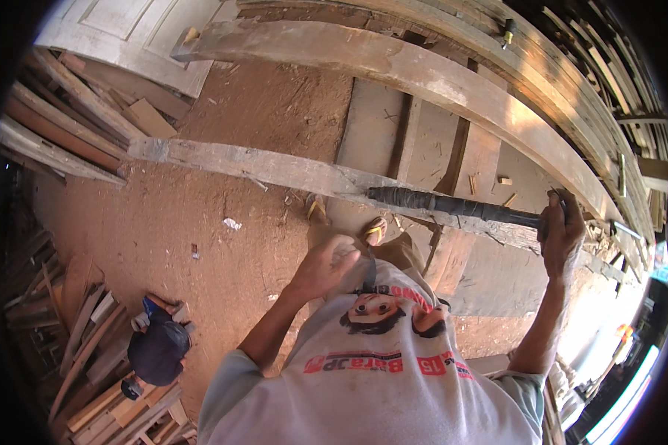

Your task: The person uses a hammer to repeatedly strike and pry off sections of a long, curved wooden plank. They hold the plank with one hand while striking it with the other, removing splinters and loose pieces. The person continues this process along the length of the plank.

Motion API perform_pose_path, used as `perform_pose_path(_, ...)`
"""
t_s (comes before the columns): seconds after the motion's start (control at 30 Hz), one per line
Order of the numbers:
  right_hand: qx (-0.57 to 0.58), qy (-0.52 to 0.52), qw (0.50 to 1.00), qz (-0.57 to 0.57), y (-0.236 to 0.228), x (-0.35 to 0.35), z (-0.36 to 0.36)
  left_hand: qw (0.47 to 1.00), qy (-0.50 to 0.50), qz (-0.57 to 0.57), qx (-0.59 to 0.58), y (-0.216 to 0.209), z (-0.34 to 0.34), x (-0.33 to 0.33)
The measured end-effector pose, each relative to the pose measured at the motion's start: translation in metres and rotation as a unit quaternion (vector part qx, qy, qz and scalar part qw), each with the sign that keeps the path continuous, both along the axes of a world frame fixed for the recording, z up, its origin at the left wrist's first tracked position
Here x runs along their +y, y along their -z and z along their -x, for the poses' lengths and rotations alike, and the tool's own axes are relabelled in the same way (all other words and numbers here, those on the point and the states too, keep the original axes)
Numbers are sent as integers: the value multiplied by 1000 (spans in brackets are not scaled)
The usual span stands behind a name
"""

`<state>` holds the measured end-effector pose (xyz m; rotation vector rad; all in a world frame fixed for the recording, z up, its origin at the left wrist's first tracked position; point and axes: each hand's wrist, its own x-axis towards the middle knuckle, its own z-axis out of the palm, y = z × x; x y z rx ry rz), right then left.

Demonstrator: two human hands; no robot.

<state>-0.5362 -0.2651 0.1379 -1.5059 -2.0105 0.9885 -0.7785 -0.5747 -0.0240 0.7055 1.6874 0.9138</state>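
Observation:
My right hand (pixel 562 222) is closed around one end of a long black bar-shaped tool (pixel 453 206), which looks wrapped in tape or rubber. The tool stretches left along a long, weathered wooden beam (pixel 260 165), its far end by the beam's middle. I cannot tell whether it rests on the wood. In front of my waist, beside a dark hanging strap (pixel 369 274), is my left hand (pixel 334 261). Its fingers are loosely bent, and nothing shows in them.
Beyond lies a second thick beam (pixel 334 48), with stacked planks (pixel 564 81) behind it. Flat boards (pixel 375 122) lie between the beams. A person (pixel 158 345) crouches at lower left near piled scrap wood (pixel 89 371). A white panelled door (pixel 137 33) is at upper left.

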Motion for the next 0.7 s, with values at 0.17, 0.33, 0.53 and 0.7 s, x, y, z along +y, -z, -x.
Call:
perform_pose_path(0.17,-22,-42,999,-16,22,41,-7,991,-111,76,7,11,-20,-48)
perform_pose_path(0.33,-9,-87,996,-16,37,42,14,992,-106,67,-1,9,-39,-36)
perform_pose_path(0.53,-17,-94,995,30,52,52,15,994,-57,64,64,2,-36,-33)
perform_pose_path(0.7,-49,-192,980,12,110,117,37,993,-66,88,52,1,-34,-34)
